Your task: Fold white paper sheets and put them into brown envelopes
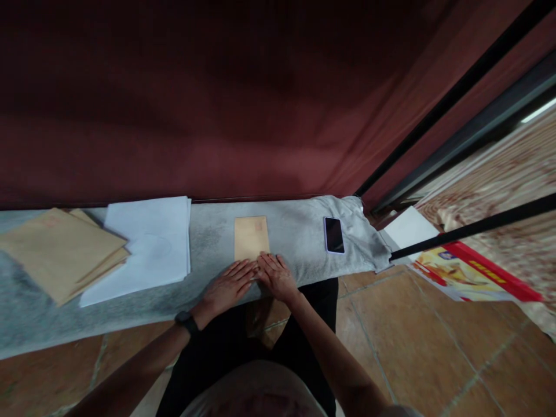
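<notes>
A brown envelope [251, 236] lies flat on the grey cloth-covered table [295, 231], straight ahead of me. My left hand [229, 284] rests flat on the table with its fingers stretched out and touching the envelope's near edge; a black watch sits on that wrist. My right hand [275, 275] lies flat beside it, fingers spread, pressing on the envelope's near right corner. Neither hand holds anything.
A stack of brown envelopes [61, 250] sits at the far left, partly over a pile of white paper sheets [150, 243]. A dark phone [334, 234] lies to the right. A dark red curtain hangs behind. Tiled floor, a white sheet and a colourful poster [464, 272] are at right.
</notes>
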The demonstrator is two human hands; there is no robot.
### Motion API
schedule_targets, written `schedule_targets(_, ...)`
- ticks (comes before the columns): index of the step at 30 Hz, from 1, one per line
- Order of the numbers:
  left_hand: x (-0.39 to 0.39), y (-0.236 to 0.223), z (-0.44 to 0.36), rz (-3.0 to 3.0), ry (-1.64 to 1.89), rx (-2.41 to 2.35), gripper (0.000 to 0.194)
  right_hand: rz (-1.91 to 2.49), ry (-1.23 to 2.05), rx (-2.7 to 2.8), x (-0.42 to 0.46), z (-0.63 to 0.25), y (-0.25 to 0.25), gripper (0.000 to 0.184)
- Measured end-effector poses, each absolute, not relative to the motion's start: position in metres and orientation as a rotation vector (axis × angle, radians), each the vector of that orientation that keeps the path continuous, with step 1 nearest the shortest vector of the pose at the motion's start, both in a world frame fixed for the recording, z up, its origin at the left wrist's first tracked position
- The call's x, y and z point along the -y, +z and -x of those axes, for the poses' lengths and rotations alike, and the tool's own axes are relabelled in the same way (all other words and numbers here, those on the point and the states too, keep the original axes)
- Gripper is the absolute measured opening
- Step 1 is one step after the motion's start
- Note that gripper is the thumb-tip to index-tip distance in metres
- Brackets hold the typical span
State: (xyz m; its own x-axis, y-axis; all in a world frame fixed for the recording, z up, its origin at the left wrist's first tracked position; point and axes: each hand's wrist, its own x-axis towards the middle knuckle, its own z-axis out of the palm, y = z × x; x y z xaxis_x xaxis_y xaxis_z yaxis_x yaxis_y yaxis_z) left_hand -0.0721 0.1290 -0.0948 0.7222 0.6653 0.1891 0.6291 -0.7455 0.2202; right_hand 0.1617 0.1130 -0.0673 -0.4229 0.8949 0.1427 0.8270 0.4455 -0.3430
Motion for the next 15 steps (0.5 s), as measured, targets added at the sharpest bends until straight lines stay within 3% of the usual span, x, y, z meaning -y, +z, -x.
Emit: schedule_targets(15,-0.116,-0.088,0.07,-2.646,0.556,-1.233,0.047,1.494,0.364,2.228,-0.088,-0.169,-0.075,0.04)
